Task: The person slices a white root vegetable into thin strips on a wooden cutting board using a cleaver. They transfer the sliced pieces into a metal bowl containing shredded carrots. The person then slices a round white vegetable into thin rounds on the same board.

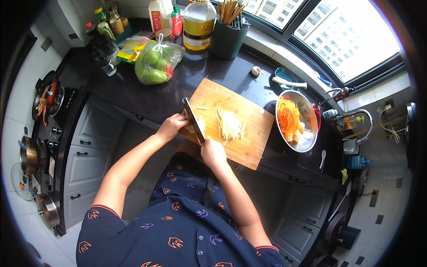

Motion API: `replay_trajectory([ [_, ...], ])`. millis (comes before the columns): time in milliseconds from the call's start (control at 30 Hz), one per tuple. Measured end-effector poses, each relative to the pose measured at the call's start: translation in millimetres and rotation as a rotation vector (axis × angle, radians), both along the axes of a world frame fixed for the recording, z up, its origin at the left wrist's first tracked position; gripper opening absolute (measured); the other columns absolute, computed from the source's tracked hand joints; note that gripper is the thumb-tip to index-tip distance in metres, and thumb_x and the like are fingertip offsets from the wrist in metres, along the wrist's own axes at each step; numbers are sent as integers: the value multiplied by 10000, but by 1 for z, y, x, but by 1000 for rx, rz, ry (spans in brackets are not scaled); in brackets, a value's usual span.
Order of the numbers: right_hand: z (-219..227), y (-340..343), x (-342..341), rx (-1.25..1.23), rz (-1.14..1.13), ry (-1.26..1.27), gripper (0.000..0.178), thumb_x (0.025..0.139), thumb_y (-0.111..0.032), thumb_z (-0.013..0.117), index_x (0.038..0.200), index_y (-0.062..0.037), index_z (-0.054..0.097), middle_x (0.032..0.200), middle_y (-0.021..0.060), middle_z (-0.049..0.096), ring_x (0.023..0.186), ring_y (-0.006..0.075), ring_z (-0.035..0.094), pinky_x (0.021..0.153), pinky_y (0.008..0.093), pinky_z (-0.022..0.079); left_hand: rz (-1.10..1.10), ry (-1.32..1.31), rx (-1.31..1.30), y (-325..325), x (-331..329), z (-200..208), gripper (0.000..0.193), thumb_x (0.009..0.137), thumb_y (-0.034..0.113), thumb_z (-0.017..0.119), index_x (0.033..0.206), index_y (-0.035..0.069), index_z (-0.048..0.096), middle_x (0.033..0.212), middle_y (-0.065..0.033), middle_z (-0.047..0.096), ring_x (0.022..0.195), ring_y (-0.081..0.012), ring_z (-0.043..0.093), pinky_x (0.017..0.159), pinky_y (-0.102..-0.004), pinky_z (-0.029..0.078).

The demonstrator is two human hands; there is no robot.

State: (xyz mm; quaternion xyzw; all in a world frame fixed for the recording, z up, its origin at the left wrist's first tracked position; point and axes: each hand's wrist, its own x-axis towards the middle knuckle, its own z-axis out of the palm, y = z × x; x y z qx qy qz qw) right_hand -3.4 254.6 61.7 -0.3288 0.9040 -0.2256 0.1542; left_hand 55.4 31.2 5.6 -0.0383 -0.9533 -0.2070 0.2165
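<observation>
A wooden cutting board (253,129) lies at the counter's near edge. My right hand (213,152) is closed round the handle of a kitchen knife (193,116), whose dark blade points away over the board's left part. Left of the blade, my left hand (172,127) has its fingers curled onto a pale vegetable piece, mostly hidden by hand and knife. Pale strips (230,125) are heaped to the right of the knife, with a few loose ones around. Beside the board stands a steel bowl (313,139) holding shredded carrot (288,115) and pale chunks (299,132).
A knotted plastic bag of green produce (155,66), an oil jug (198,26) and a dark green chopstick holder (229,40) stand behind the board. Garlic (256,70) and a white-handled peeler-like tool (289,82) lie farther right. Pans sit on the left stove; a tap (367,122) is at right.
</observation>
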Motion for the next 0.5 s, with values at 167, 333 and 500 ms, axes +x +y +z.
replay_trajectory([
  [167,-9,5,-7,-103,12,23,174,931,-170,581,948,1,608,768,263,684,746,454,689,713,552,563,4,-4,58,0,-2,2,163,793,43,650,943,61,713,940,-64,697,912,-273,673,785,-365,572],
  [333,18,9,1,-108,25,41,167,940,-163,567,938,-1,606,752,260,679,732,449,688,696,550,560,49,61,138,3,0,-5,127,801,50,678,921,49,720,940,-80,701,909,-285,681,778,-379,575],
  [500,21,8,1,-59,55,55,165,951,-158,546,941,-3,604,741,257,677,727,447,688,688,549,559,27,61,122,1,0,-3,120,790,47,689,905,50,722,945,-82,700,890,-287,683,772,-379,576],
])
